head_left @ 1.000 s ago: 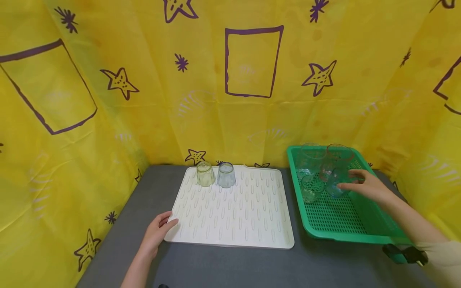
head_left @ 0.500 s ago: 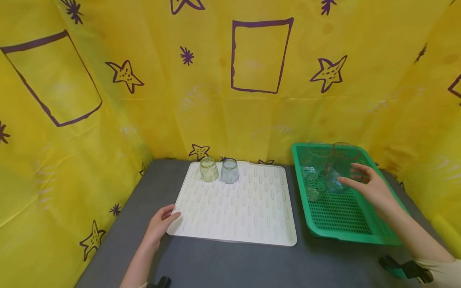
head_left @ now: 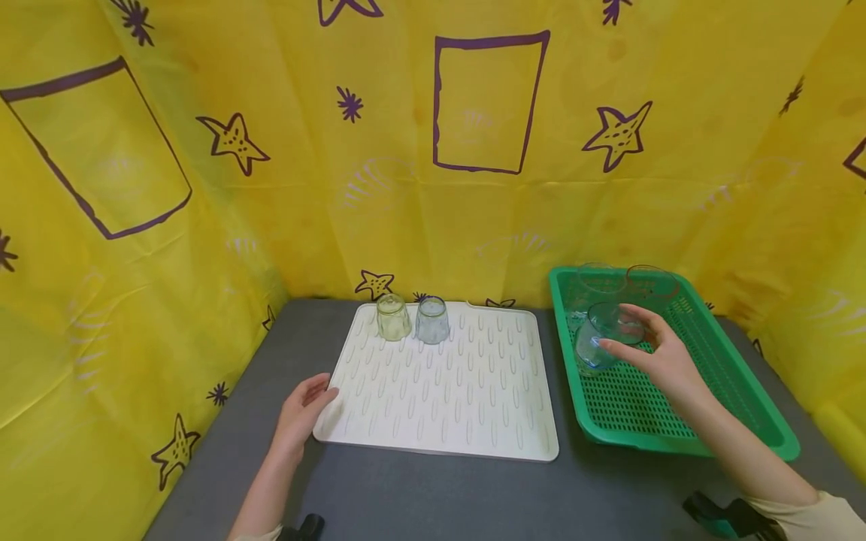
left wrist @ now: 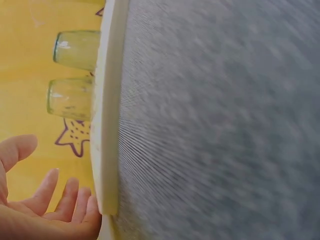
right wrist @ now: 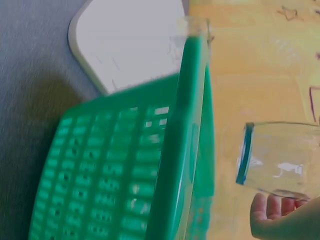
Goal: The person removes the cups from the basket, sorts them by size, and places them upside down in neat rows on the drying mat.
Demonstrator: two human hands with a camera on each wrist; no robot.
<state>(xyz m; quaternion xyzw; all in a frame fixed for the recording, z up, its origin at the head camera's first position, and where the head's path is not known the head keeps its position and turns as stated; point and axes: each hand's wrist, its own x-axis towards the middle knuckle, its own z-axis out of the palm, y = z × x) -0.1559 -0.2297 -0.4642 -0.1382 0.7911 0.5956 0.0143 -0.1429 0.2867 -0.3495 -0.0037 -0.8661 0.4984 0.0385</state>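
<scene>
Over the green basket [head_left: 625, 424], my right hand [head_left: 659, 364] grips a bluish drinking glass [head_left: 595, 342] between thumb and fingers. In the right wrist view the glass [right wrist: 280, 162] lies sideways to the camera, its thick blue base toward the basket wall [right wrist: 172, 145]. My left hand [head_left: 301, 413] rests at the left edge of a white draining mat [head_left: 440, 406], fingers relaxed, fingertips right at the rim in the left wrist view. At the mat's back left, a yellowish glass [head_left: 393, 319] and a pale blue glass [head_left: 432, 323] stand upside down, side by side.
More glasses stand in the back left of the basket, among them a clear one [head_left: 601, 276] and a pink-rimmed one [head_left: 652, 279]. A yellow patterned curtain [head_left: 379, 225] encloses the grey table [head_left: 433, 496] at the back and sides.
My right hand has lifted the bluish glass from among the others and carried it left, toward the basket's left side. My left hand has stayed at the mat's edge.
</scene>
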